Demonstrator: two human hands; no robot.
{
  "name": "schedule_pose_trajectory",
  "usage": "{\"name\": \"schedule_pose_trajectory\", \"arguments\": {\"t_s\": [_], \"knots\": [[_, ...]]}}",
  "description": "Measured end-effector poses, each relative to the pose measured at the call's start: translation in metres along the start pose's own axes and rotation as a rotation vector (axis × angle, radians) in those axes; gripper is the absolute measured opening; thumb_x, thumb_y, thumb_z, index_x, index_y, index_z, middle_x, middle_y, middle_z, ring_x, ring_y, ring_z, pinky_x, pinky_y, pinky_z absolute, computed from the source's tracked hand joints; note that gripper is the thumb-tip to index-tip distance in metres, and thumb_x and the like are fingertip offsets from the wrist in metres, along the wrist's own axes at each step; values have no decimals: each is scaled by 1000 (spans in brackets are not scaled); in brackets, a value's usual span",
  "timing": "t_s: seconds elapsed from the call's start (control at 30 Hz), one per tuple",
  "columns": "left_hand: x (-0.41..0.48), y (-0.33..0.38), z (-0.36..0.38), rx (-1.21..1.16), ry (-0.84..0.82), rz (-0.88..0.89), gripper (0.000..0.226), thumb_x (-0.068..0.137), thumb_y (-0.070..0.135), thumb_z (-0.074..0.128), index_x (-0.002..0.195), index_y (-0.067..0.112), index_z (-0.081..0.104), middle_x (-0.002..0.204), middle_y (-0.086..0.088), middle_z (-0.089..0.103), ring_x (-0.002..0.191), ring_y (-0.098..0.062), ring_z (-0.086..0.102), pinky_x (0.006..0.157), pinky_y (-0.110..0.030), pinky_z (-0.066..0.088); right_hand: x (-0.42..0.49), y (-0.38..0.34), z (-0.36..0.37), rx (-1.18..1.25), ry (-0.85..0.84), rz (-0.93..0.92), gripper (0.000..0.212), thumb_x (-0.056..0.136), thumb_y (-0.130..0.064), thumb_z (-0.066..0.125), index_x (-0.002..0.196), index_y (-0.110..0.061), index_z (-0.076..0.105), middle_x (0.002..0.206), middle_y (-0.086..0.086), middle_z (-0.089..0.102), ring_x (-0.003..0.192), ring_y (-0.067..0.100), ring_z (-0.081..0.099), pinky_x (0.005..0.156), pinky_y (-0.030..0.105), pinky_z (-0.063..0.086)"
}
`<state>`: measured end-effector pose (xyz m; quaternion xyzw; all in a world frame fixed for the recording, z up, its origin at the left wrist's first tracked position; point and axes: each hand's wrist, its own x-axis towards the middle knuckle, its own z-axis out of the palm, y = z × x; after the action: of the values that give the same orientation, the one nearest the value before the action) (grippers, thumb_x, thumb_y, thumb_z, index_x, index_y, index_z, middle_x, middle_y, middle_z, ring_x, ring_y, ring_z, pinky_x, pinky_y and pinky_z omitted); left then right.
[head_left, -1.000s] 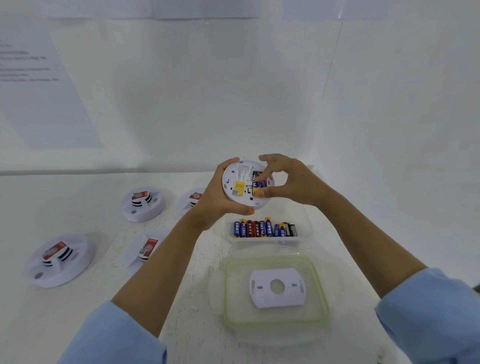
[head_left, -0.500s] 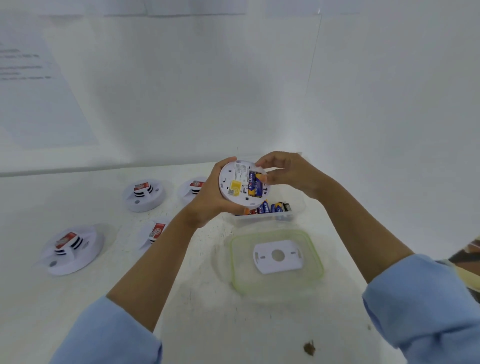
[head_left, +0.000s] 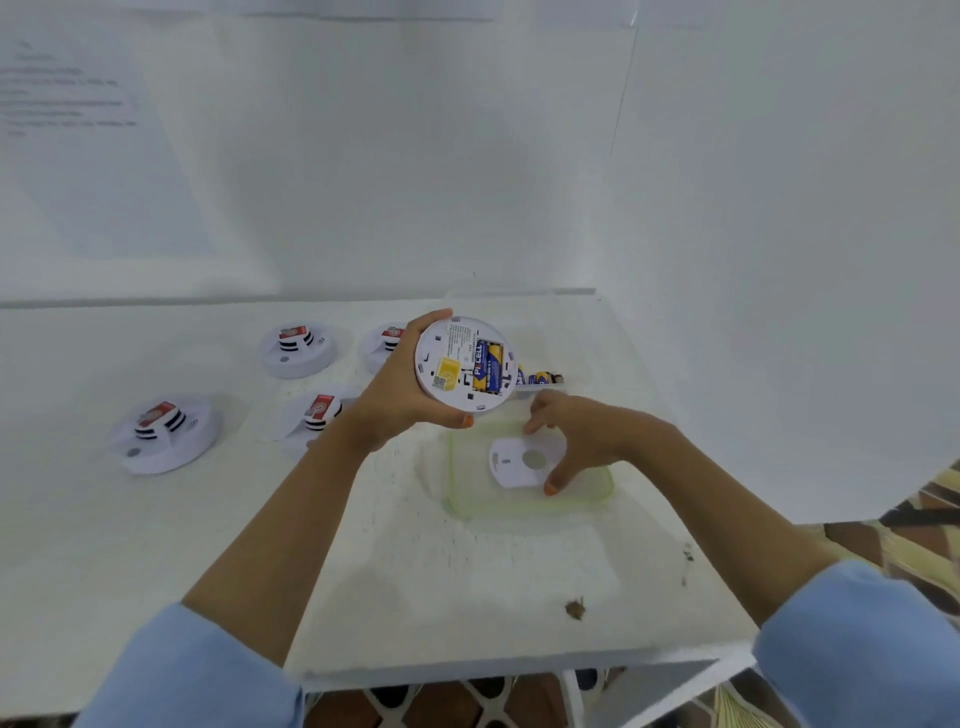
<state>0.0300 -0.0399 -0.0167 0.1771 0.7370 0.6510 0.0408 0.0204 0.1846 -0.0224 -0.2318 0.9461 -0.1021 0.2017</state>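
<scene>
My left hand grips a round white smoke detector above the table, its back towards me, with blue and yellow batteries seated in its compartment. My right hand is spread over a clear green-rimmed tray, thumb and fingers on either side of the white mounting plate lying in it. I cannot tell whether the fingers touch the plate. Behind the detector, a clear box of spare batteries is mostly hidden.
Several white smoke detectors with red labels lie on the white table at left: one far left, one at the back, one beside my left forearm. A brown speck lies near the table's front edge. White walls close the back and right.
My right hand left the detector's battery compartment and dropped down to the mounting plate in the tray. The left hand still holds the detector. The view tilted further down.
</scene>
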Motion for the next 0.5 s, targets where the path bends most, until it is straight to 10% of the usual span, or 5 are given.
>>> {"name": "schedule_pose_trajectory", "arguments": {"t_s": [0.5], "knots": [[-14,0,1,-19,59,-10,105,39,10,84,130,30,34,129,4,46,116,-10,52,77,-25,55,-35,15,-63,22,316,16,56,61,-21,83,111,-11,59,108,5,55,91,16,49,79,27,41]]}}
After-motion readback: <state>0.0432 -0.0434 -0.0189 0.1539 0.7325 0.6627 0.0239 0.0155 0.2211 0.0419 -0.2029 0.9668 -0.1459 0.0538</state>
